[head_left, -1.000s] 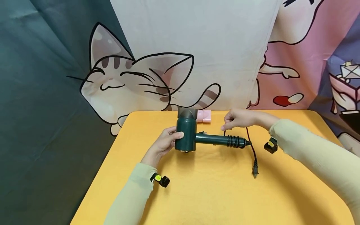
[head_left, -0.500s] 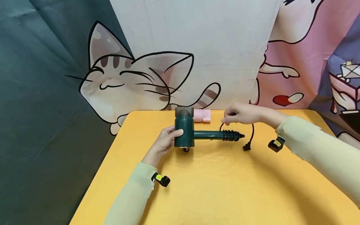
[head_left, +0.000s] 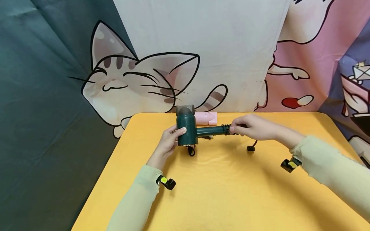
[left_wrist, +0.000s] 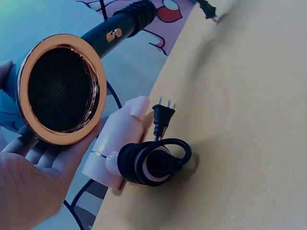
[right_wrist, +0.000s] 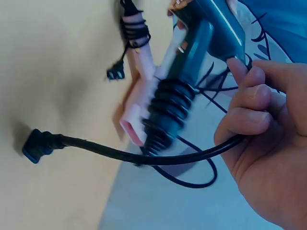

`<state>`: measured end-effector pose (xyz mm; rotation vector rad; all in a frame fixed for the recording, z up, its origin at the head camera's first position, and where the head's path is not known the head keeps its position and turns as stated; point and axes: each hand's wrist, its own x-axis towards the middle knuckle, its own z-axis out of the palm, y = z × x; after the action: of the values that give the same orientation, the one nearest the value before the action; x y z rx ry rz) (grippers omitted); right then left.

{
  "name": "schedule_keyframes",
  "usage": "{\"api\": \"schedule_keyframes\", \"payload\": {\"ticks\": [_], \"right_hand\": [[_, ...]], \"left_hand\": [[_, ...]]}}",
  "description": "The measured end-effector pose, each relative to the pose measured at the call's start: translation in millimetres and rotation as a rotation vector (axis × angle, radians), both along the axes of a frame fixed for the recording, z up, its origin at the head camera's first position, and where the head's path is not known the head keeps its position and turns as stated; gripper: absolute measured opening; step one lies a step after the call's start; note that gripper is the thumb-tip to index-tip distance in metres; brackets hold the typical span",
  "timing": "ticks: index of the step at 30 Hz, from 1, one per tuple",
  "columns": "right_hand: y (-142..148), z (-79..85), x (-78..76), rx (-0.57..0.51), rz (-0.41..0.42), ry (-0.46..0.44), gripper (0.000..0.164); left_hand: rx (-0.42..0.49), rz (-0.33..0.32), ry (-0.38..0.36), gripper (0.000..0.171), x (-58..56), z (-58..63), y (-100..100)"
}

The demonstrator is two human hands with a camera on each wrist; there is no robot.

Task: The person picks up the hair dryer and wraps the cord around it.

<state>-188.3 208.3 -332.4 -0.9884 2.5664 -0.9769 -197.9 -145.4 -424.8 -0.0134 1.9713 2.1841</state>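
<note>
My left hand (head_left: pixel 165 144) grips the barrel of a dark green hair dryer (head_left: pixel 186 130), held above the table with its handle pointing right. In the left wrist view its copper-rimmed intake (left_wrist: pixel 100 93) faces the camera. Several loops of black cord lie round the end of the handle. Beside that end, my right hand (head_left: pixel 255 127) holds the cord (right_wrist: pixel 182 158) in curled fingers, as the right wrist view shows. The cord's short free end hangs down with its plug (head_left: pixel 251 148). In the head view the right hand hides the handle's tip.
Behind the green dryer, a pink hair dryer (head_left: pixel 206 118) lies near the far edge of the yellow table (head_left: pixel 231 199). Black cord is wound round its handle, and its plug (left_wrist: pixel 163 115) sticks out. A cloth with cartoon cats (head_left: pixel 130 86) hangs behind the table.
My right hand has risen, then come down and forward over the handle's end, carrying the cord. The plug hangs farther left and higher. The green dryer has shifted slightly left and up in view.
</note>
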Motion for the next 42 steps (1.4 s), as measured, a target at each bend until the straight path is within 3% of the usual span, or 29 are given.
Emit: {"api": "schedule_keyframes", "payload": {"ticks": [5, 13, 25, 33, 38, 42], "right_hand": [[0.3, -22.7, 14.0, -0.107, -0.018, 0.021, 0.019], [-8.4, -58.4, 31.2, -0.232, -0.069, -0.155, 0.024], [-5.4, -104.7, 22.9, -0.353, -0.097, -0.404, 0.033], [-4.9, -116.9, 11.7, -0.34, -0.113, -0.479, 0.042], [0.0, -116.6, 5.0, -0.268, -0.164, -0.52, 0.046], [8.0, -114.2, -1.4, -0.251, -0.155, -0.581, 0.047]], "left_hand": [[0.055, 0.039, 0.008, 0.056, -2.1, 4.2, -0.4], [0.118, 0.064, 0.008, 0.061, -3.3, 11.4, -2.4], [0.168, -0.011, 0.051, 0.064, 2.8, 19.4, 1.0], [0.2, -0.078, 0.063, 0.063, 6.5, 20.0, 4.3], [0.208, -0.113, 0.06, 0.064, 9.6, 18.9, 4.4], [0.211, -0.159, 0.063, 0.064, 11.8, 18.7, 3.6]]}}
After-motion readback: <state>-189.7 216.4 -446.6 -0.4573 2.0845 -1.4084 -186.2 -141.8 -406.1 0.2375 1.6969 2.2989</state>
